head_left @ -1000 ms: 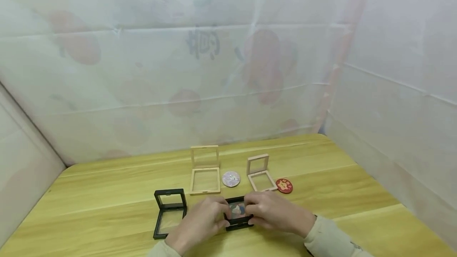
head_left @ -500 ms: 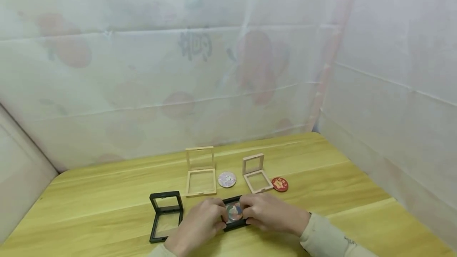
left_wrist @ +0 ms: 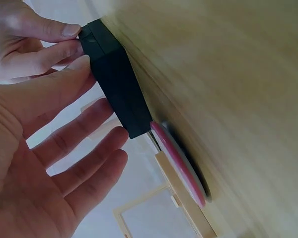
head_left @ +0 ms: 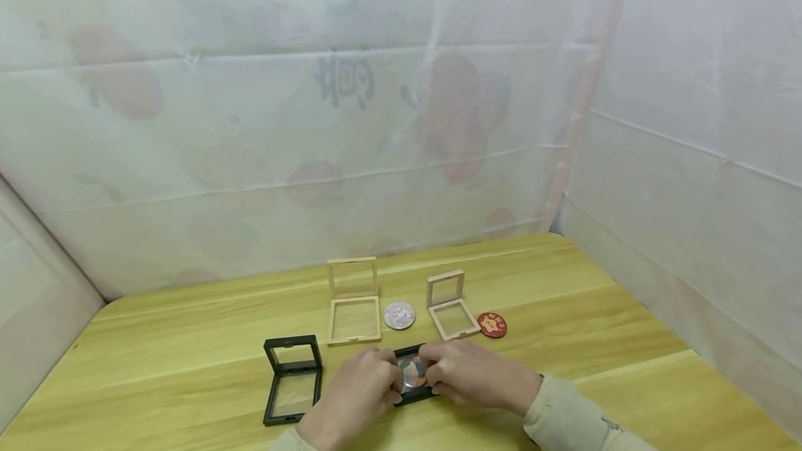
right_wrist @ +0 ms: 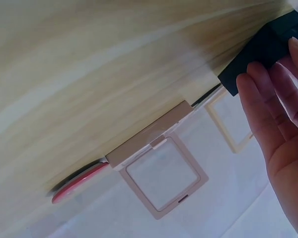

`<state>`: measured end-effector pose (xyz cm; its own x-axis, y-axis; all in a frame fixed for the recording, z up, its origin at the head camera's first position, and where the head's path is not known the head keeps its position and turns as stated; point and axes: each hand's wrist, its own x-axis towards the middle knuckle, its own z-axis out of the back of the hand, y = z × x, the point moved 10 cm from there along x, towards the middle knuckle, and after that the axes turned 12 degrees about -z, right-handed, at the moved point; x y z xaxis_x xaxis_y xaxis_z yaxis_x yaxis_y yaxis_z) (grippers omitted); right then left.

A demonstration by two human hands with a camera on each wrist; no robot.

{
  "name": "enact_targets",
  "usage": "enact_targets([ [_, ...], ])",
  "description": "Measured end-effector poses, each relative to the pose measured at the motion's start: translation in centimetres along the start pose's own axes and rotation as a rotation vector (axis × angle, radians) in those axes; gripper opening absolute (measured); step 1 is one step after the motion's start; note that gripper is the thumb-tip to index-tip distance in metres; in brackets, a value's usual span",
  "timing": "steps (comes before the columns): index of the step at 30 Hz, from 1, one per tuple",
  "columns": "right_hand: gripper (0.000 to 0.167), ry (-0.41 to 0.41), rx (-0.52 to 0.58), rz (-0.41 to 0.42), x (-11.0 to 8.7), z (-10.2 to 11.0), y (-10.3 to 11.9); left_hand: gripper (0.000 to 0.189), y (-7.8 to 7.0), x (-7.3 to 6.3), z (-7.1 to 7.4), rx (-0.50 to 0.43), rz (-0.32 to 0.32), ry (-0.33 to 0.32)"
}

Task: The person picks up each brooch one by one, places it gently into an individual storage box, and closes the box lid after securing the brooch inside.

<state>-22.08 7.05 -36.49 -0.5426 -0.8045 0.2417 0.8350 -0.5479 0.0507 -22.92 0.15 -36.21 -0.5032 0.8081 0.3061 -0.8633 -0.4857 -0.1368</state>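
A small black display frame (head_left: pixel 413 390) lies on the table between both hands, its two halves together. A round badge with a colourful picture (head_left: pixel 413 370) shows through its clear film. My left hand (head_left: pixel 358 390) grips the frame's left side, thumb at the near edge and fingertips along the side in the left wrist view. Its other fingers (left_wrist: pixel 104 168) are spread beside the frame. From the right, my right hand (head_left: pixel 473 376) holds the opposite side; in the right wrist view its fingertips touch the black frame (right_wrist: pixel 263 49). The hands cover the frame's left and right edges.
A larger black frame (head_left: pixel 272 395) stands hinged open at left. Behind are a light wooden-coloured frame (head_left: pixel 354 340) and a smaller pinkish one (head_left: pixel 460 334), both open. A pale round badge (head_left: pixel 399 315) and a red badge (head_left: pixel 492 325) lie beside them. A cloth backdrop (head_left: pixel 263 131) rises behind the table.
The small black frame's raised near part has come down, so its halves now lie together with the badge inside. Both hands stay on its sides. The head view has shifted slightly.
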Motion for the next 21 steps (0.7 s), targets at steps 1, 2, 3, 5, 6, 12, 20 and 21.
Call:
enact_targets([
  [1,0.016,-0.002,0.002,0.001,0.00,0.01,0.05,0.015,-0.06,-0.05,0.00,-0.002,0.003,0.000],
  [2,0.016,-0.004,0.004,0.002,-0.01,0.03,0.10,0.016,-0.11,-0.09,0.00,-0.006,0.007,0.000],
  [3,0.016,-0.005,0.001,0.002,-0.01,0.04,0.13,0.016,-0.15,-0.13,0.00,-0.012,0.011,-0.001],
  [5,0.016,-0.008,0.002,0.000,0.00,0.10,0.17,0.017,-0.20,-0.21,0.06,-0.030,0.019,-0.007],
  [6,0.015,-0.010,0.003,-0.002,0.01,0.14,0.18,0.017,-0.22,-0.25,0.12,-0.038,0.022,-0.012],
  [12,0.017,-0.018,0.013,-0.006,-0.05,0.35,-0.05,0.018,-0.22,-0.07,0.26,-0.041,0.028,-0.034],
  [20,0.021,0.013,0.077,-0.023,0.10,0.13,-0.36,0.018,-0.32,-0.04,0.32,-0.044,0.036,-0.039],
  [21,0.020,0.012,0.075,-0.020,0.07,0.11,-0.33,0.018,-0.31,-0.04,0.24,-0.043,0.042,-0.033],
])
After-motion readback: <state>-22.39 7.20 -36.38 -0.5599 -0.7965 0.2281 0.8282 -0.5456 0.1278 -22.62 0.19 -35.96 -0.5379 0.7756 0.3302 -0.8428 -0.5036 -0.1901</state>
